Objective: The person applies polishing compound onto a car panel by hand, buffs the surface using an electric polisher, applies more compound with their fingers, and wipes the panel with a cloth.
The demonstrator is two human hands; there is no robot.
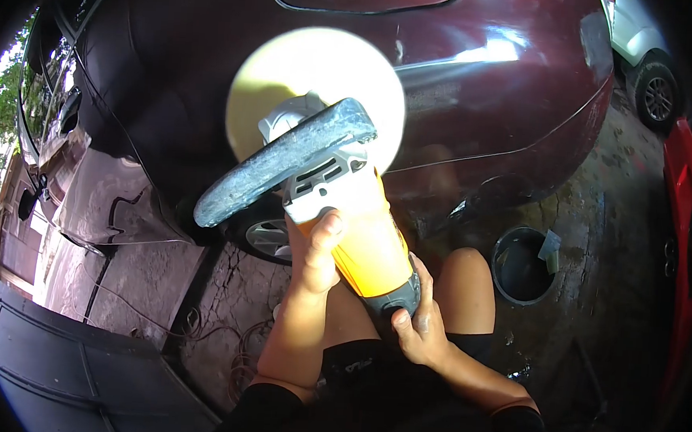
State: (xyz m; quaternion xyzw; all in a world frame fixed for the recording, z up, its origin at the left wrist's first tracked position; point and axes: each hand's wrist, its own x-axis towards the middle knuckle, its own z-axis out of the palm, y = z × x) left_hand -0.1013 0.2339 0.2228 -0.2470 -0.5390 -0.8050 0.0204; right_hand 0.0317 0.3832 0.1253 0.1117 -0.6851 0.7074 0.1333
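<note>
From head height we look forward and down, close over the orange polisher (371, 253). Dark edges seem unreadable.

From afar I log a car workshop: maroon car (487, 106) beyond the left hand (317, 250), polisher (372, 249) gripped, bucket (521, 266) beside the right hand (422, 325), cracked floor (234, 288).

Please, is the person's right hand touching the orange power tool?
Touching. The head view shows the right hand gripping the orange power tool at its black rear end, with no gap between them.
</note>
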